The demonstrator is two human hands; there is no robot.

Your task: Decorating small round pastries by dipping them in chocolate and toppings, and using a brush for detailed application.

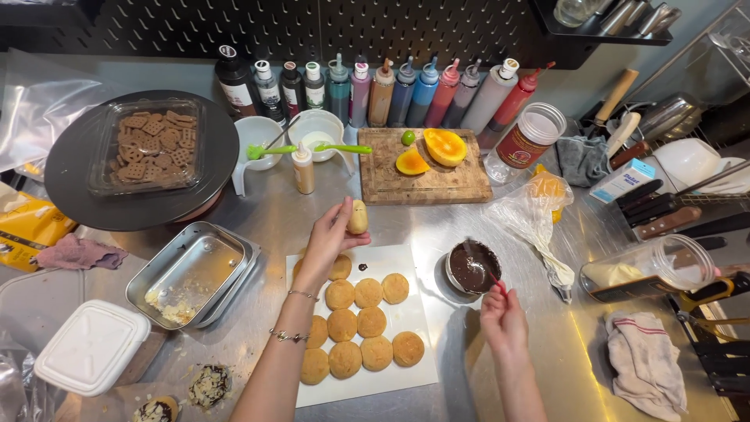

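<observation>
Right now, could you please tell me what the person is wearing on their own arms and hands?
Both forearms are bare, with no sleeves or gloves in view. The left hand has two thin metal chain bracelets behind it, one at the wrist and one further up the forearm. The right hand shows no jewellery; no rings can be made out.
</observation>
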